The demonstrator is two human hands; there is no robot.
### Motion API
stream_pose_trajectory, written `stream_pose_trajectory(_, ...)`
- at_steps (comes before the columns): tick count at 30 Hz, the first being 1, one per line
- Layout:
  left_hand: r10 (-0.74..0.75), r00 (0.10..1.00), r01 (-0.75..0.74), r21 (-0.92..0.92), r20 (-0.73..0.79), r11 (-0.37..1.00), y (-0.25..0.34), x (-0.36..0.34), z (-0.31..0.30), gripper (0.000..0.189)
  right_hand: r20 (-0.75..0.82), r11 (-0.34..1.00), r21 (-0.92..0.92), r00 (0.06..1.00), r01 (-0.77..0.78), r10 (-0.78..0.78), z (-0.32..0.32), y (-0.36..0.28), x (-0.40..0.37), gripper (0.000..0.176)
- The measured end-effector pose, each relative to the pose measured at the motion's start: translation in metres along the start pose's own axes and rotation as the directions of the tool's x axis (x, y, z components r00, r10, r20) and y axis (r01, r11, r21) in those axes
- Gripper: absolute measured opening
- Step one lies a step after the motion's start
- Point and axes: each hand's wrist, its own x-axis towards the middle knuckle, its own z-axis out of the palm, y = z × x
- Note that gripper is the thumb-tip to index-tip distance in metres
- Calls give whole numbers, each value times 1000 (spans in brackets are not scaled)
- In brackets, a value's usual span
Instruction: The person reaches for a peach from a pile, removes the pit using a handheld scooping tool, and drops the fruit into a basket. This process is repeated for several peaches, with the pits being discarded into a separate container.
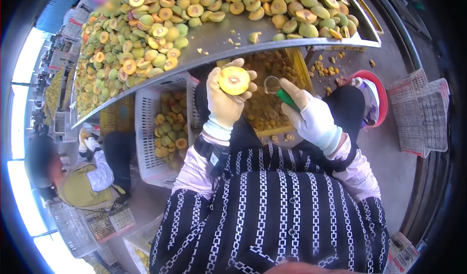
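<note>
A: Your left hand, gloved: fingers curled round the fruit half, cut face up, stone at the centre. And your right hand?

B: Also gloved, closed round the green handle of the tool, forefinger extended; the metal loop stands apart from the fruit half, on its right.

A: How would you best hold such a pair?

B: In my judgement, support the fruit half from beneath, fingertips below its rim and out of the loop's path. Tilt the cut face slightly towards the loop, steady your wrist, and favour short, light strokes; a hard push could slip into your glove.

A: The surface before you?

B: A metal table, heaped with cut fruit, a few crumbs near its front edge. Beneath lie a white crate of fruit and a yellow crate of small pieces.

A: The room?

B: To your left, a seated co-worker; to your right, a red bucket and stacked crates.
</note>
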Motion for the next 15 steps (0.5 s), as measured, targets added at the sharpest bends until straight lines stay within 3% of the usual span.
stream_pose_trajectory(3,5,999,-7,53,43,999,-13,-18,19,57,49,997,-78,999,1,3,-7,-24,0,53)
stream_pose_trajectory(5,38,999,-34,215,-15,976,-15,-28,31,59,126,971,-228,991,75,-47,-7,-29,-1,55)
stream_pose_trajectory(8,94,995,-81,291,-30,953,-21,-34,41,60,124,947,-298,989,119,-86,-4,-35,-2,55)
stream_pose_trajectory(11,83,996,-92,284,44,954,-22,-39,38,56,136,922,-369,988,122,-76,-1,-40,-3,53)
stream_pose_trajectory(15,35,999,-41,240,27,970,-18,-44,37,57,194,916,-381,979,126,-54,3,-46,-4,55)
